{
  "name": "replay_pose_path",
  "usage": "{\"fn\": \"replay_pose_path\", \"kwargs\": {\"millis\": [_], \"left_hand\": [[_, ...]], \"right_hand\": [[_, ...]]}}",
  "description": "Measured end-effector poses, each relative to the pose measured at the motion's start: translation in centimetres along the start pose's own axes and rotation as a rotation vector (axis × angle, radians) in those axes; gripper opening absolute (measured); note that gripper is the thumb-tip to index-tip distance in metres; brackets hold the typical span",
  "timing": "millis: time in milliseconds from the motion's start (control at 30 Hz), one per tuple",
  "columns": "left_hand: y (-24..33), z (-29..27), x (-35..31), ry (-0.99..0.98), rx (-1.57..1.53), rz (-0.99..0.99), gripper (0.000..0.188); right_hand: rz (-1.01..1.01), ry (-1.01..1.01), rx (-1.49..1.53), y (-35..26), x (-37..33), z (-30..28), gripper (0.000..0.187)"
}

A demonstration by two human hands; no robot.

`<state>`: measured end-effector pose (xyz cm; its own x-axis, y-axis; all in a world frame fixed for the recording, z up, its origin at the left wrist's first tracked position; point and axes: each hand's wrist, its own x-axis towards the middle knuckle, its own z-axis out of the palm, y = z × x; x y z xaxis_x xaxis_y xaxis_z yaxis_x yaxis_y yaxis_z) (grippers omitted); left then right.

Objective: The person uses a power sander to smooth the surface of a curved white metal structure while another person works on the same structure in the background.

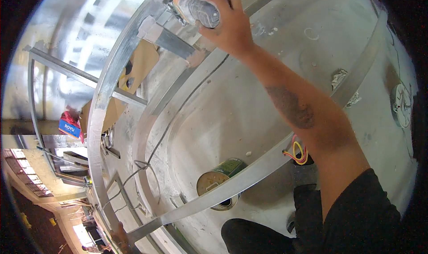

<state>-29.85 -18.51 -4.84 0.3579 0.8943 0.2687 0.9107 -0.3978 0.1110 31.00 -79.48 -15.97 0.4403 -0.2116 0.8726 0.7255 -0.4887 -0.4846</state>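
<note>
Dusty handheld sander (206, 14) at the top of the view, on or just above a curved metal frame (103, 84); exact contact hidden. Possible slip off the narrow bar, from a tilted base or uneven pressure at such a long reach. Possible gouging of the pale patches (151, 31) on the frame, from lingering too long on one spot. Possible snag on the dark cable (170, 123) looping across the grey floor (214, 133); no visible link to the sander.

Right hand (227, 24) closed firmly over the sander's rounded body, fingers wrapped around the far side. Right forearm (321, 129) stretched diagonally from a black sleeve (356, 209) at lower right, up and leftward across the frame's interior. Left hand (119, 237), apparently the wearer's own, small at the lower-left edge, beside a corner of the frame; cannot tell how far open, or whether gripping.
</note>
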Motion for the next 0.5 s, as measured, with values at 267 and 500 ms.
{"fn": "replay_pose_path", "kwargs": {"millis": [267,500], "left_hand": [[0.9,-0.1,-1.2,0.071,0.068,0.046,0.078],[2.2,-0.9,-1.7,-0.05,-0.056,0.072,0.063]], "right_hand": [[0.083,0.073,0.102,-0.8,-2.4,3.0,0.075],[0.063,-0.069,0.066,0.1,-0.8,2.5,0.071]]}}
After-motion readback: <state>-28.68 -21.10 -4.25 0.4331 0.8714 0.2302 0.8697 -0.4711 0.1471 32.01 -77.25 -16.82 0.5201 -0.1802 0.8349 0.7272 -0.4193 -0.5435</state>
